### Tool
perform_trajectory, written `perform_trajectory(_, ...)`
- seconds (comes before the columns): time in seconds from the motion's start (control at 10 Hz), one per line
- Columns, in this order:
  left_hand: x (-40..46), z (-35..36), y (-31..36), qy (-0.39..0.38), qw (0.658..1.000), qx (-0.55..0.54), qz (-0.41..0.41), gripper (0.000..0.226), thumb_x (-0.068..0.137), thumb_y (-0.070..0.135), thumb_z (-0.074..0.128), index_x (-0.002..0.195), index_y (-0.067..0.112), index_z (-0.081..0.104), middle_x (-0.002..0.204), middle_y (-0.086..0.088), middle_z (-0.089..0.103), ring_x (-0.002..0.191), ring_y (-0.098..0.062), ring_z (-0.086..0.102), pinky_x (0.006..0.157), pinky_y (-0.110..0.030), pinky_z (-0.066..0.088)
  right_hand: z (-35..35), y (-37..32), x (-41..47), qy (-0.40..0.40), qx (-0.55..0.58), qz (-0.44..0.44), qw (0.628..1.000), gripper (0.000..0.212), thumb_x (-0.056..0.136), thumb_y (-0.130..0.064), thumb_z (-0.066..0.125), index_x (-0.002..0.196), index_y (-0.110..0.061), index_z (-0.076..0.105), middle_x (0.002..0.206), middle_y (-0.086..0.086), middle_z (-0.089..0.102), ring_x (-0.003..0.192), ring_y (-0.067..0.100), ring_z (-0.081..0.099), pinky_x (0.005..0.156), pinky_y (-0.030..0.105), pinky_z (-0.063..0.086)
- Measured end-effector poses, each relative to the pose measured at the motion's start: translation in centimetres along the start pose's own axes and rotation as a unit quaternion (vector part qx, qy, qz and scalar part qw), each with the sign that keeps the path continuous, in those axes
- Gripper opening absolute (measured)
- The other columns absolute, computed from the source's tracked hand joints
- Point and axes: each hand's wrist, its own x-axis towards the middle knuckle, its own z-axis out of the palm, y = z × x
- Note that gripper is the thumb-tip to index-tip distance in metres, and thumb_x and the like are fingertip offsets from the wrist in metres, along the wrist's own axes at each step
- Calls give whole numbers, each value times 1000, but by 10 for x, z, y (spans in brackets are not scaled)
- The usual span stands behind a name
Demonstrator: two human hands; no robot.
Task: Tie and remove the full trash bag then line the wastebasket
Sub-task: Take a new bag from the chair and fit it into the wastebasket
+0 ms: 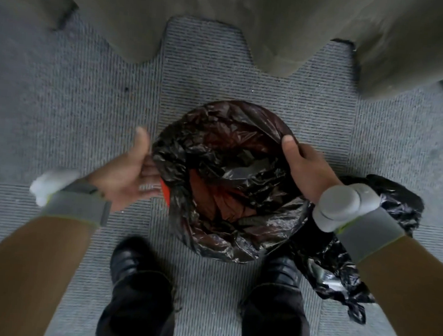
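A person stands on grey ribbed carpet (86, 120), bent over a round orange wastebasket (166, 193) set on the floor just in front of two black shoes (128, 258). A thin, crinkled black plastic liner bag (223, 168) is spread over the basket's mouth, hiding nearly all of the rim; only a sliver of orange shows at the left side. The right hand (307, 169) has its grip closed on the liner's edge at the right of the rim, thumb pressed on top of the plastic. The left hand (127, 171) is at the left of the rim, thumb raised and fingers curled toward the liner's edge; its grip looks partly open, and I cannot tell whether it holds the plastic. A full, knotted black plastic trash bag (352, 273) lies on the carpet just right of the basket, beneath the right forearm. Grey wristbands (363, 240) circle both wrists. Olive-grey upholstered furniture (226, 22) stands beyond.
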Motion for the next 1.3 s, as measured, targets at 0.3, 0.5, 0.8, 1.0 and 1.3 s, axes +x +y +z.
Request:
perform_trajectory(0.3,-32,29,-16,226,966,12,123,13,88,20,57,77,16,63,78,-5,66,80,-21,63,67,-30,51,4,4,-16,9,-11,17,1000,39,94,-38,43,125,-15,44,90,8,58,78,29,56,69,35,43)
perform_trajectory(0.5,-39,28,-22,258,939,-145,174,21,93,17,41,84,12,59,69,3,68,60,-9,64,52,-21,51,12,10,-15,13,-73,11,997,29,96,-24,42,119,-11,52,93,11,58,83,32,55,69,34,39)
perform_trajectory(0.8,-11,2,-67,201,964,-132,117,28,92,17,47,69,8,58,70,-16,58,62,-22,58,57,-27,49,12,12,-6,35,-65,-2,997,29,95,-26,42,119,-12,52,97,8,55,98,34,56,74,32,37)
perform_trajectory(1.0,20,18,-74,94,981,-161,46,42,94,12,38,72,19,73,82,-10,73,77,-28,68,63,-30,57,25,25,1,3,81,-11,997,32,83,-35,54,106,-16,63,99,8,69,91,29,63,81,38,51)
perform_trajectory(1.3,-77,32,-4,368,853,178,325,33,76,35,45,96,14,61,96,1,58,87,-14,52,79,-28,40,-10,6,-45,22,206,27,978,65,76,-48,61,136,-29,43,131,0,54,118,21,53,101,37,39)
